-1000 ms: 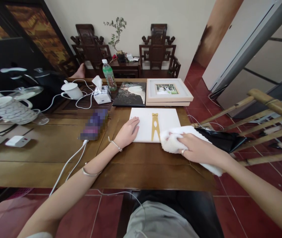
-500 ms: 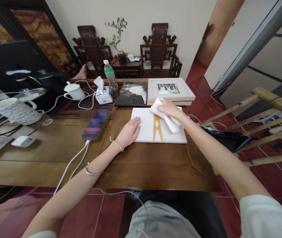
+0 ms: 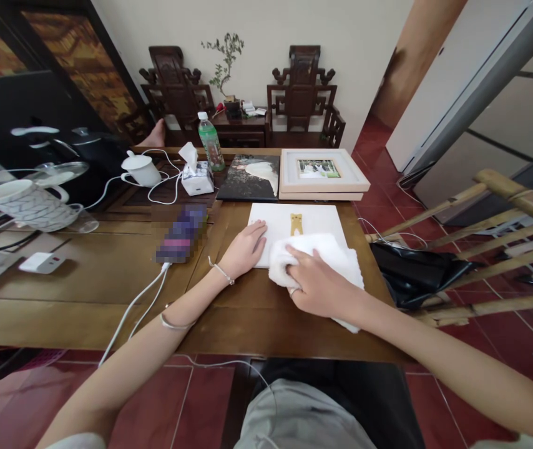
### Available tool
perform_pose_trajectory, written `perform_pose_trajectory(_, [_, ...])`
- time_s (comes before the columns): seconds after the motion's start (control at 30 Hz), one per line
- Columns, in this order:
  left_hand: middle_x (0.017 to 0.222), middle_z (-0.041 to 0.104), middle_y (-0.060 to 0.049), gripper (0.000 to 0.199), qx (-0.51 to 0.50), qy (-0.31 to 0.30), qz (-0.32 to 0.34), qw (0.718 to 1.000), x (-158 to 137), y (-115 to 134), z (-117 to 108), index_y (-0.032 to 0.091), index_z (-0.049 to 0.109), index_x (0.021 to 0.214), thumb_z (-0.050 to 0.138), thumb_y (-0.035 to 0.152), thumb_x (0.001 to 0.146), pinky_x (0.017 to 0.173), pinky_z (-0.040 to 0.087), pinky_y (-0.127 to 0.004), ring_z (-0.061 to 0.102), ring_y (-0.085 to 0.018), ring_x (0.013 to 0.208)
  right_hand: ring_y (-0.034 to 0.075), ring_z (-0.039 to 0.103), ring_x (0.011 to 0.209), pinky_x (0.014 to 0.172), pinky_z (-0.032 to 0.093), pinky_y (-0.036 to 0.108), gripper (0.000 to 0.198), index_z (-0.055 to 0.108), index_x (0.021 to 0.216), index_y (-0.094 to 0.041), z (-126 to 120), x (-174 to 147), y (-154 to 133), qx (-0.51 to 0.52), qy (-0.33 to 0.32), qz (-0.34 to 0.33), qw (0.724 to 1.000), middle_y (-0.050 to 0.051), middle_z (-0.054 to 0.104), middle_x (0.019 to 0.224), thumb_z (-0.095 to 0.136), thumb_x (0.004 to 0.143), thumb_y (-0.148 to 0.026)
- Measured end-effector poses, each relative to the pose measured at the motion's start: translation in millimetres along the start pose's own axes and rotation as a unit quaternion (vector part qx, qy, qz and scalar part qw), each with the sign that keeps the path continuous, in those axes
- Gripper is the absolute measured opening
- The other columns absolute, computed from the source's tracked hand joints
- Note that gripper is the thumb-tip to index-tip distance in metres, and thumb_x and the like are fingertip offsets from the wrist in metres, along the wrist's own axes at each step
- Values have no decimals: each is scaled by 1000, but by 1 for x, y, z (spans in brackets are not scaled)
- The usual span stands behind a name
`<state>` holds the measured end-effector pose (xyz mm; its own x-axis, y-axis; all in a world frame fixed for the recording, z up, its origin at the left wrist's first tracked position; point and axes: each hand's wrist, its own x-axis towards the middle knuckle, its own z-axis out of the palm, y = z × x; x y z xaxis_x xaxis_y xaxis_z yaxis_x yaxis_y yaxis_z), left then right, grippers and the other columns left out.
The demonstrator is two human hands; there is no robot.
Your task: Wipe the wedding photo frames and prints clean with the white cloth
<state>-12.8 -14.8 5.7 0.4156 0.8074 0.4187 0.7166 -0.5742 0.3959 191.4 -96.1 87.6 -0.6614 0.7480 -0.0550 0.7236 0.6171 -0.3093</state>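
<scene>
A white board (image 3: pixel 316 218) bearing a yellow cat-like figure (image 3: pixel 296 222) lies flat on the wooden table (image 3: pixel 248 324). My left hand (image 3: pixel 243 251) rests on the board's left edge, fingers stretched out flat. In my right hand (image 3: pixel 316 284) is a white cloth (image 3: pixel 346 255), pressed over the board's near edge. The cloth covers the figure's lower part and hangs over onto the table.
Behind the board lie a dark picture panel (image 3: pixel 243 178) and a pale framed photo (image 3: pixel 360 178). A tissue box (image 3: pixel 198 181), a green bottle (image 3: pixel 210 140) and a lidded cup (image 3: pixel 140 169) stand farther back. A plugged-in phone (image 3: pixel 182 236) is left of my hand.
My right hand has drawn the cloth from the board's far side toward me, over its near edge. More of the figure's top shows. My left hand stays put.
</scene>
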Motion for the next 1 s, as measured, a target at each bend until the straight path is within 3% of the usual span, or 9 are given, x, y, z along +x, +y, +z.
perform_pose_trajectory(0.13, [133, 55, -21, 40, 2, -7, 4, 1000, 0, 0, 0, 2, 58, 123, 40, 22, 94, 112, 38, -45, 48, -28, 130, 35, 52, 117, 95, 39, 51, 20, 61, 87, -15, -8, 18, 10, -3, 11, 44, 999, 20, 59, 123, 43, 79, -18])
perform_pose_trajectory(0.2, [133, 55, -21, 40, 3, -7, 5, 1000, 0, 0, 0, 3, 57, 123, 39, 22, 94, 112, 38, -45, 48, -28, 130, 32, 59, 103, 86, 43, 45, 22, 62, 89, -15, -13, 35, 21, -17, 20, 58, 998, 19, 61, 118, 43, 79, -20])
perform_pose_trajectory(0.37, [133, 55, -21, 39, -5, -3, 7, 1000, 0, -2, 0, 4, 58, 123, 40, 23, 94, 112, 37, -45, 48, -28, 130, 28, 60, 88, 69, 41, 35, 24, 64, 88, -13, -24, 82, 55, -69, 63, 64, 994, 19, 64, 105, 43, 77, -20])
perform_pose_trajectory(0.53, [133, 55, -20, 38, -12, 0, 7, 1000, -1, -3, 0, 6, 58, 123, 41, 24, 94, 111, 37, -47, 48, -29, 130, 27, 61, 87, 68, 42, 34, 24, 64, 90, -12, -30, 102, 68, -67, 61, 87, 992, 19, 63, 105, 44, 79, -22])
perform_pose_trajectory(0.7, [133, 56, -19, 39, -8, -2, 9, 1000, 0, -2, 0, 7, 57, 124, 40, 23, 93, 111, 38, -48, 48, -28, 130, 33, 58, 104, 88, 41, 48, 26, 64, 94, -12, -17, 76, 45, -80, 49, 64, 994, 21, 58, 118, 44, 78, -18])
perform_pose_trajectory(0.83, [134, 55, -19, 39, -9, -5, 10, 1000, 0, -2, 0, 6, 57, 124, 39, 23, 93, 111, 38, -47, 48, -28, 130, 37, 38, 131, 101, 31, 58, 29, 65, 96, -12, -4, 39, 14, -62, 9, 43, 997, 23, 56, 126, 45, 75, -13])
perform_pose_trajectory(0.9, [134, 55, -18, 39, -7, -4, 5, 1000, 0, -2, 0, 7, 57, 123, 40, 24, 93, 111, 38, -46, 47, -28, 130, 35, 30, 137, 103, 29, 60, 26, 65, 90, -14, 0, 22, 1, -46, 1, 29, 999, 21, 58, 122, 45, 73, -12])
perform_pose_trajectory(1.0, [134, 55, -18, 39, -8, 1, 0, 1000, -1, -1, 0, 7, 57, 123, 40, 24, 93, 112, 37, -46, 47, -27, 131, 35, 32, 136, 99, 33, 60, 20, 64, 80, -16, 2, 7, -12, -34, -3, 3, 999, 19, 64, 110, 46, 71, -13])
